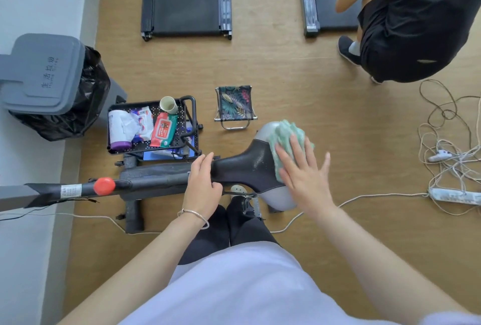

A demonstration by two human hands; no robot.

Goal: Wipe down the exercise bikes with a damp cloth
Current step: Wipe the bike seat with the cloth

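our right hand (303, 172) lies flat, fingers spread wide, pressing the green cloth (287, 134) onto the wide rear of the bike saddle (242, 166). our left hand (201, 181) curls around the saddle's narrow nose, beside the bike frame (156, 181). just beyond stands the supply cart (135, 104).

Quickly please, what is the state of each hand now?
Left hand: grips the narrow front of the saddle.
Right hand: open, fingers straight, pressing the green cloth on the saddle.
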